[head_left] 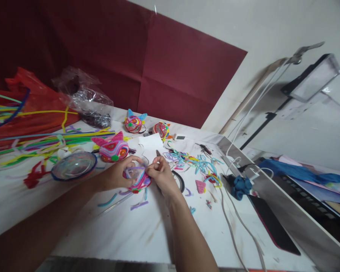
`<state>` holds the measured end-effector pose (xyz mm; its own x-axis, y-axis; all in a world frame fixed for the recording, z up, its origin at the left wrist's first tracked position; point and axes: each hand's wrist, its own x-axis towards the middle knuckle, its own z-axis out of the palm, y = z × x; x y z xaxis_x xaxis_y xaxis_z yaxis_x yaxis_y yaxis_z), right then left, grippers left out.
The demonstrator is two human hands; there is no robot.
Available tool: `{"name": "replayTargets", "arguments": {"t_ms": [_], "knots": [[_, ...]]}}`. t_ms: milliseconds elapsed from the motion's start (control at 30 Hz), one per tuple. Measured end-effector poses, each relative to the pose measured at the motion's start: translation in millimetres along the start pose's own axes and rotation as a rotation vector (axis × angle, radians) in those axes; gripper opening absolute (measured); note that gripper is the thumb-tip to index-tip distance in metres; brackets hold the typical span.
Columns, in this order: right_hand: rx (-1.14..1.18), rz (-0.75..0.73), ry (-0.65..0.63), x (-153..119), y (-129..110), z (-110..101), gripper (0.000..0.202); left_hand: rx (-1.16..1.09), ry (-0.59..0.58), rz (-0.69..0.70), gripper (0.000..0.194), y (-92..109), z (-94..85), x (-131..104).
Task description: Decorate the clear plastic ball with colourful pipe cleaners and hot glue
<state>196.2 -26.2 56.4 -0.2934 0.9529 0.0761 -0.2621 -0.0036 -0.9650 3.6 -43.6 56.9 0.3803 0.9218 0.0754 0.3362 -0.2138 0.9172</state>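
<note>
My left hand (121, 174) curls around a small rounded clear plastic form (134, 173) partly covered with pink, purple and red pipe cleaners. At the form's right edge, my right hand (162, 174) pinches with thumb and fingers, where a lavender pipe cleaner (142, 172) runs to the fingertips. A dark pointed tip (158, 153) shows above the right hand; its tool kind is unclear. Beside that wrist is a black ring (179, 181), partly hidden. Cut purple pipe cleaner pieces (139, 205) and a thin rod (116, 203) lie below the form.
Finished-looking animal heads (113, 148) stand behind my hands. A clear bowl (73, 166), long pipe cleaners (82, 138) and a red bag (42, 102) are left. Coloured scraps (204, 166), cables (229, 223) and a black phone-like slab (274, 226) lie right.
</note>
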Motion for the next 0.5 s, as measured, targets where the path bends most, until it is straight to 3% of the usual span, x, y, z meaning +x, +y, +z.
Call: {"name": "replayTargets", "arguments": {"t_ms": [500], "knots": [[-0.024, 0.003, 0.038, -1.4, -5.4, 0.4, 0.034, -0.033, -0.006, -0.02, 0.063, -0.2, -1.8, 0.0]]}}
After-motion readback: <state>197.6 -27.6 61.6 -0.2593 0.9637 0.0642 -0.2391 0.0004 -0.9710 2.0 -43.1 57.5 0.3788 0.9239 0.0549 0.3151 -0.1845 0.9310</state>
